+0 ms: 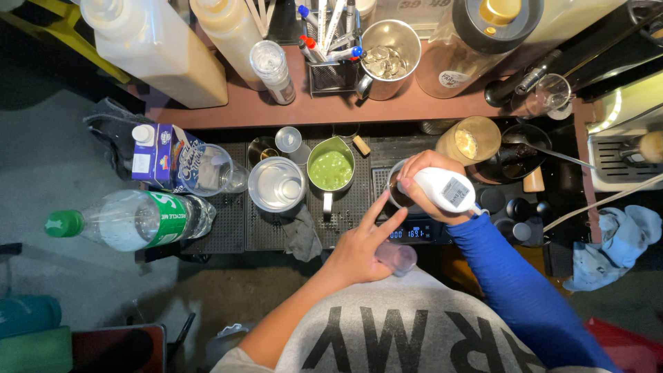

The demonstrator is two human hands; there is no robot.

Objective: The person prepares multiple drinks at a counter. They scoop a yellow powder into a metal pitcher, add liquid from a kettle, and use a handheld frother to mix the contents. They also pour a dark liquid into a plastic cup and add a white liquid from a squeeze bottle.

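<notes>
While the right hand [423, 181] grips a white handheld frother [445, 190] over a cup [395, 190] — the left hand [359, 250], two fingers outstretched, clasps a small plastic cup [397, 258].

Right hand [423, 181], blue sleeve, grips a white handheld frother [447, 190] with its tip down in a metal cup [394, 188] sitting on a digital scale [414, 233]. Left hand [359, 252] has a small clear plastic cup [397, 259] pinched low, two fingers stretched toward the metal cup. Just left on the black drip mat [235, 224] there's a steel pitcher of green liquid [331, 169], then an empty steel tin [277, 184]. A green-capped soda bottle [131, 220] lies on its side further left.
</notes>
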